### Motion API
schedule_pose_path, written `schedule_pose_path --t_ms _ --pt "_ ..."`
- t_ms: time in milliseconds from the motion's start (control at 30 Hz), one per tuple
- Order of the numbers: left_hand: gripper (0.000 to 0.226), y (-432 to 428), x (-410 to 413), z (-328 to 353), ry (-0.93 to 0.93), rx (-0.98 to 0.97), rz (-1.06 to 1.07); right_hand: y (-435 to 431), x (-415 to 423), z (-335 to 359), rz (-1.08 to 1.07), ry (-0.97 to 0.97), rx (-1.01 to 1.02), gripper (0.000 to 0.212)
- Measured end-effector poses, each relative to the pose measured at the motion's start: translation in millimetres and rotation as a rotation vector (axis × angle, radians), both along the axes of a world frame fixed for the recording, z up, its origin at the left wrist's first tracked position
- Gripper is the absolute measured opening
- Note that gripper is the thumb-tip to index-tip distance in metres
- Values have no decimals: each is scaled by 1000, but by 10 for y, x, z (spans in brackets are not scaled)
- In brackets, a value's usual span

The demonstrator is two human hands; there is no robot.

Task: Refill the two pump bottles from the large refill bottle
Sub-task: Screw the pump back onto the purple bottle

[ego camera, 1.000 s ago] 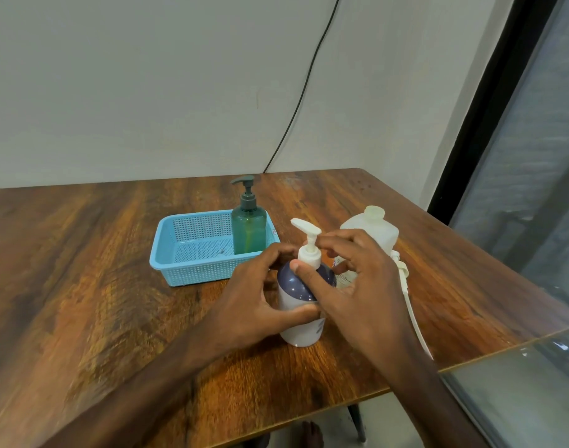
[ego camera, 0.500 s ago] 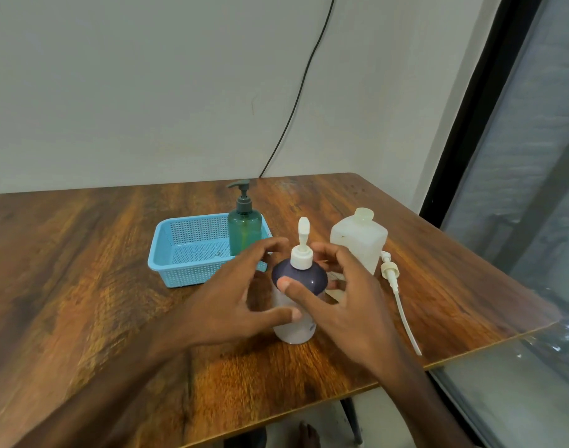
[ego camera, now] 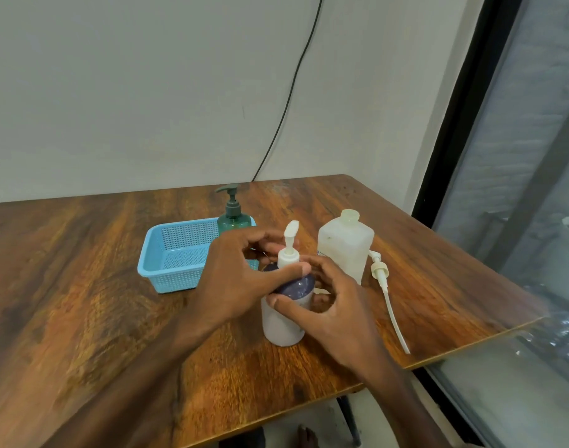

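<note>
Pump bottle (ego camera: 281, 324) between left hand (ego camera: 234, 276), right hand (ego camera: 335, 305)

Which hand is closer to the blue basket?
The left hand. It sits next to the right end of the blue basket, holding the top of the white pump bottle. The right hand holds the bottle's other side, farther from the basket.

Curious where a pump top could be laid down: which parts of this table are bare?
The table left of the blue basket is bare, as is the strip right of the loose pump. It is crowded from the basket past the white pump bottle, left hand and right hand to the refill bottle.
</note>
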State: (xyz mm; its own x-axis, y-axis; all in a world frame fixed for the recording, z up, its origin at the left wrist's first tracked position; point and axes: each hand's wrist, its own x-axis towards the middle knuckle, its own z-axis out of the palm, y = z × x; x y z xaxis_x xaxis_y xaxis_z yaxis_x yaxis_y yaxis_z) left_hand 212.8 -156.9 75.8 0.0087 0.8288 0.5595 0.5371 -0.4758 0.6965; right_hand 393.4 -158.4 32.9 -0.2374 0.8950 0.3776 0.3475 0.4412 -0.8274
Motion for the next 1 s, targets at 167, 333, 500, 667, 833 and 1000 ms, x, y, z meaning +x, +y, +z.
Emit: schedule_pose_path --t_ms 167,333,500,667,833,1000 --pt "32 19 -61 21 17 -78 -100 0 -10 13 9 30 19 71" --pt "39 51 60 -37 -30 -139 -203 -28 -45 4 4 62 30 76" --pt "51 5 47 -63 18 -45 -17 7 -19 -28 -1 36 -7 69" --pt "41 -35 -61 -6 -38 6 4 -4 -29 -28 -8 39 7 73" --pt "46 -62 -78 15 -96 -42 -100 0 -38 -45 2 58 6 73" --pt "59 -24 9 -77 -73 -116 -160 -15 -39 -36 -9 62 19 69"
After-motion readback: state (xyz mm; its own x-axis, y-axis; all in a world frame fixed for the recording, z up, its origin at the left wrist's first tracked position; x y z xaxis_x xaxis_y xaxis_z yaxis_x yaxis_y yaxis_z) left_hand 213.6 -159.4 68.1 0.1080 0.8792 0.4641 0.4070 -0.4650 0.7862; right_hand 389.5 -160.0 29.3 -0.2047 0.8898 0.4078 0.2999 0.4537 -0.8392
